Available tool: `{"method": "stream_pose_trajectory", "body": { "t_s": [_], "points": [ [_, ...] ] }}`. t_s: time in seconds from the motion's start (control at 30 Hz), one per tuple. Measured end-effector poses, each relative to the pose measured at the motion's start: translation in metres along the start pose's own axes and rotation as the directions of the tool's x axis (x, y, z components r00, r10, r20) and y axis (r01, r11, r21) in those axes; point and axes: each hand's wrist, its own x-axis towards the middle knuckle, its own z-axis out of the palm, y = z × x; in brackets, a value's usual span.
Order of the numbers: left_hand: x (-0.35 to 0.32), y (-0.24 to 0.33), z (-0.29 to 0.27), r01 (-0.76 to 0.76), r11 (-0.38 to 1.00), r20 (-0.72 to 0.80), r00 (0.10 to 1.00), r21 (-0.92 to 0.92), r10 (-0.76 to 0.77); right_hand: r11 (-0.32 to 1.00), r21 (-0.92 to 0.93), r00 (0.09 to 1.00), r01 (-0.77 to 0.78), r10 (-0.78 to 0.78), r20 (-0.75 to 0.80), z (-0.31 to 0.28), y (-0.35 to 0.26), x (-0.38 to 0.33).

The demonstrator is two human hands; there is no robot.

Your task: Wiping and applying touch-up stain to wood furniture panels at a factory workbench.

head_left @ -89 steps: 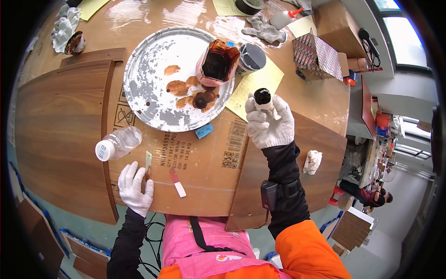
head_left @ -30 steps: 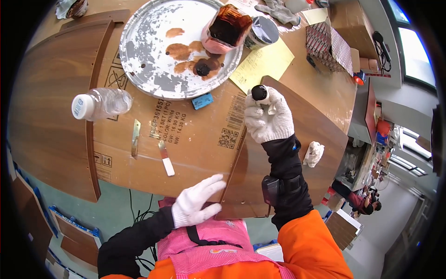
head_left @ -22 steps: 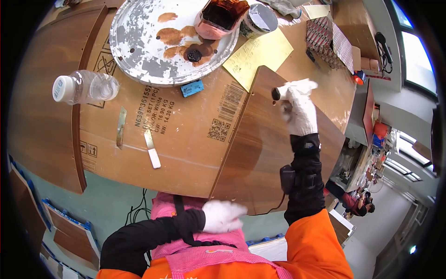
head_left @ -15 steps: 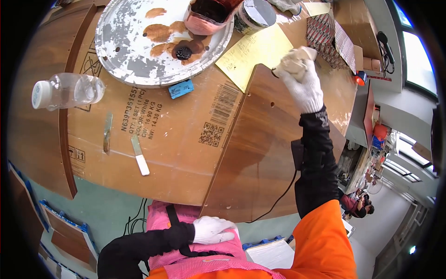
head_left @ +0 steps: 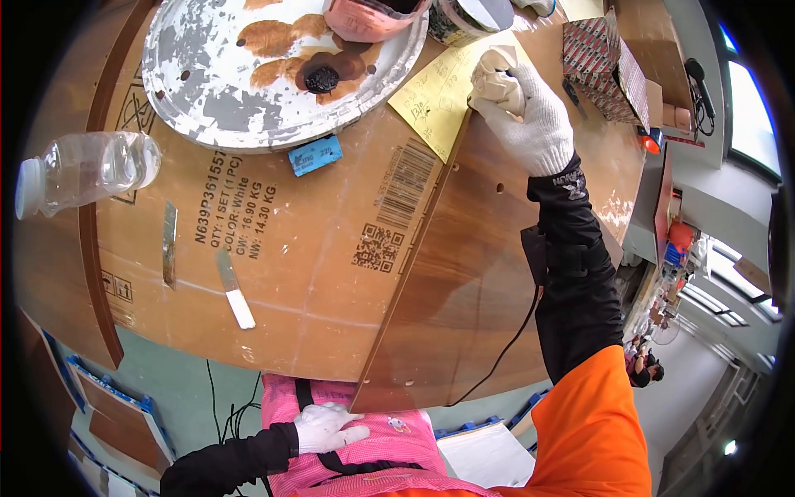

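Note:
My right hand (head_left: 537,128), in a white glove, is closed around a crumpled cream cloth (head_left: 498,87). It is over the far end of a brown wooden panel (head_left: 451,298), beside a yellow sheet of paper (head_left: 431,98) with handwriting. My left hand (head_left: 327,428), gloved too, lies with its fingers stretched out on the pink apron (head_left: 389,447) at my waist; nothing shows in it. Left of the paper, a round lid (head_left: 199,74) with worn white paint carries brown stain smears and a dark wad (head_left: 321,79).
A flattened cardboard sheet (head_left: 315,240) bears a clear bottle (head_left: 103,170) on its side, a blue block (head_left: 315,156), a metal strip (head_left: 170,244) and a white-handled blade (head_left: 236,294). Farther back are a reddish container (head_left: 364,21), a can (head_left: 468,21) and a patterned box (head_left: 600,66).
My right hand has moved left with the cloth, onto the edge of the yellow paper. My left hand has shifted left and lower on the apron. The whole view has shifted slightly.

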Motion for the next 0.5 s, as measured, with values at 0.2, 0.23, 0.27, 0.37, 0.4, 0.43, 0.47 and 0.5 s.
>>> {"method": "stream_pose_trajectory", "body": {
  "t_s": [0.2,0.23,0.27,0.37,0.4,0.43,0.47,0.5],
  "points": [
    [0.004,0.0,-0.002,0.007,0.999,0.012,1.0,-0.049,-0.007,1.0,-0.015,0.999,-0.001,0.001,0.045,-0.003,-0.007,-0.006],
    [0.003,0.0,-0.004,0.004,0.998,0.012,1.0,-0.056,-0.004,1.0,-0.012,0.999,-0.001,0.001,0.046,0.0,-0.008,-0.008],
    [0.003,0.0,-0.004,0.001,0.998,0.012,1.0,-0.061,0.0,1.0,0.016,0.999,0.003,-0.004,0.035,0.001,-0.01,-0.011],
    [0.004,-0.002,-0.003,-0.03,0.997,-0.01,1.0,-0.068,0.029,0.999,0.044,0.999,0.027,-0.028,0.025,0.002,-0.018,-0.028],
    [0.004,-0.001,-0.003,-0.033,0.997,-0.009,0.999,-0.067,0.033,0.998,0.048,0.998,0.047,-0.048,0.026,0.002,-0.024,-0.036],
    [0.001,-0.002,-0.001,-0.019,0.997,-0.027,0.999,-0.081,0.017,0.993,0.114,0.994,-0.045,0.033,0.103,0.007,-0.042,-0.043],
    [0.001,-0.001,-0.001,-0.02,0.996,-0.039,0.999,-0.087,0.016,0.989,-0.001,0.989,0.148,-0.148,-0.022,0.009,-0.048,-0.054],
    [0.0,0.001,-0.004,-0.022,0.996,-0.041,0.999,-0.087,0.018,0.994,-0.005,0.992,0.108,-0.107,0.073,0.006,-0.061,-0.065]
  ]
}}
